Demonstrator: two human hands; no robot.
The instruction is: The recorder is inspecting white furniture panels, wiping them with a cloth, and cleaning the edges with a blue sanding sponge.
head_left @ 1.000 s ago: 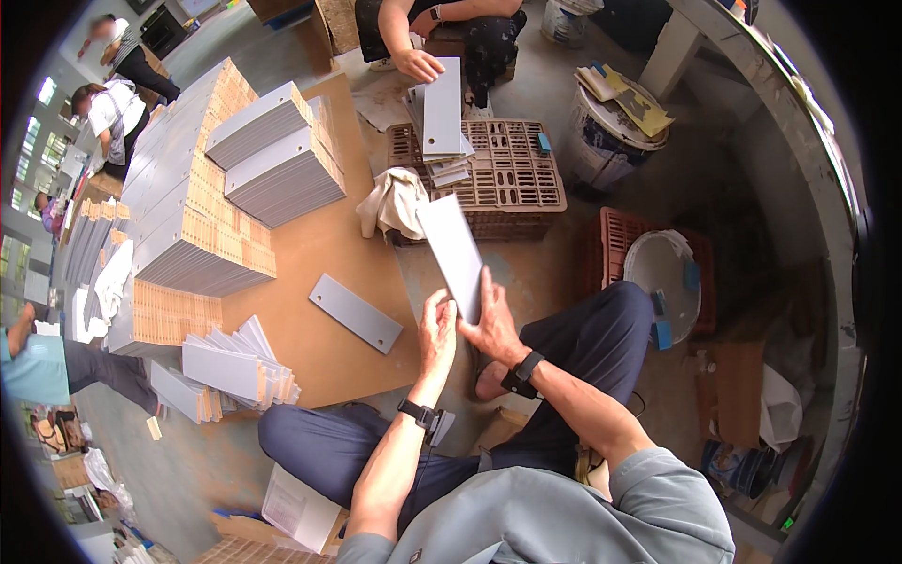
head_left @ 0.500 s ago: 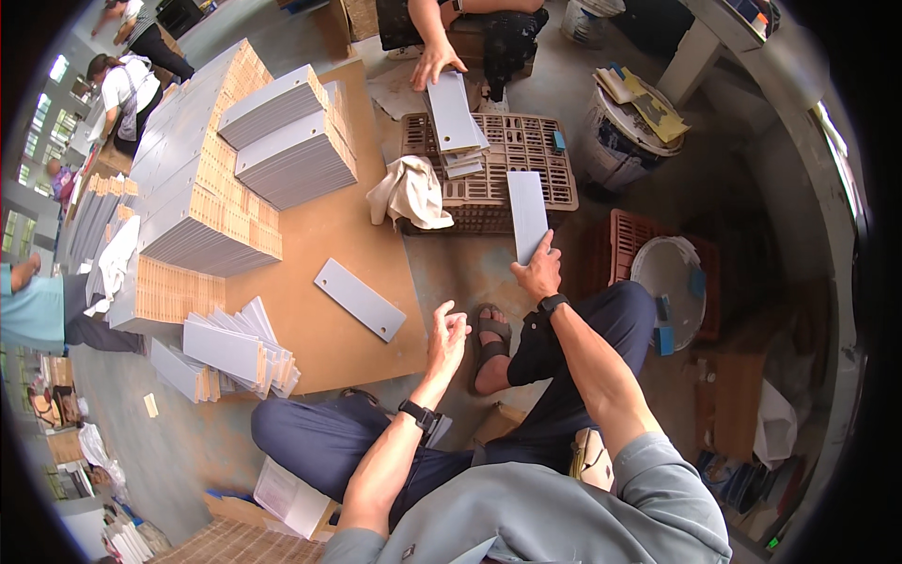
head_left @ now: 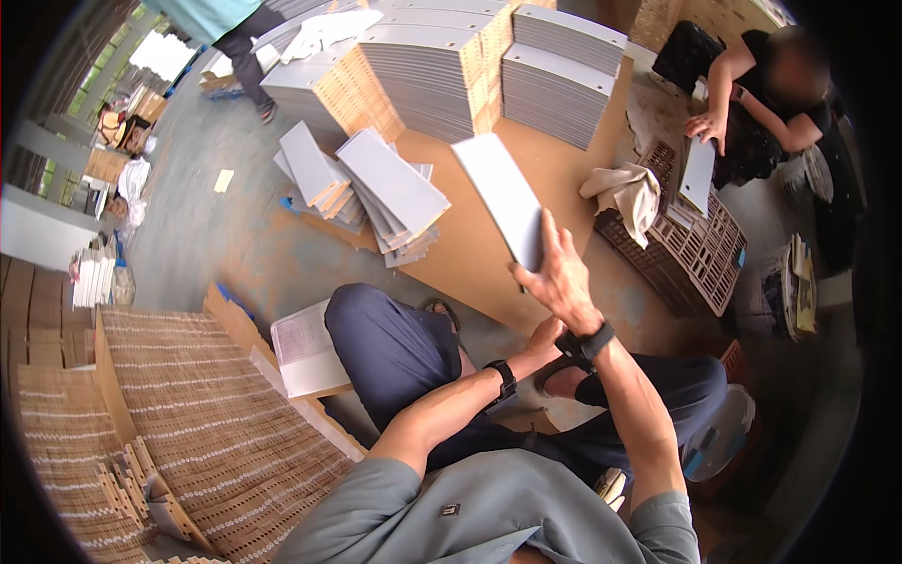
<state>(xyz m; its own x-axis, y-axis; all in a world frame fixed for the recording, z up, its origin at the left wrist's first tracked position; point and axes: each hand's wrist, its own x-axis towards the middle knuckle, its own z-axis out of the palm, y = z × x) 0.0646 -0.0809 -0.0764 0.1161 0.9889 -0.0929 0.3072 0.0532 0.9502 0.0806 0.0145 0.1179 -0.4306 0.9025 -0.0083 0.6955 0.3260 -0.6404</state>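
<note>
In my right hand [head_left: 566, 273], a flat grey rectangular panel [head_left: 503, 197] is gripped by its near end, thumb on one side and fingers on the other. It is tilted over the brown sheet of board [head_left: 456, 268]. My left hand [head_left: 542, 346] is beside my right wrist, lower down; its fingers are mostly hidden behind that wrist. A loose, fanned pile of similar grey panels [head_left: 395, 188] lies left of the held one, next to another slanting pile [head_left: 317, 174]. No second panel shows on the sheet near my hand; the held one covers part of it.
Tall stacks of grey panels [head_left: 418, 80] stand along the far side. At right, a co-worker's hand [head_left: 709, 127] rests on panels [head_left: 697, 174] atop an upturned brown crate [head_left: 672, 249], with a cream cloth [head_left: 628, 199] draped on its corner. Slatted brown material [head_left: 216, 404] fills the lower left.
The view has turned left. My right hand has carried the panel from beside the crate to above the brown sheet. My left hand has come close to the right wrist.
</note>
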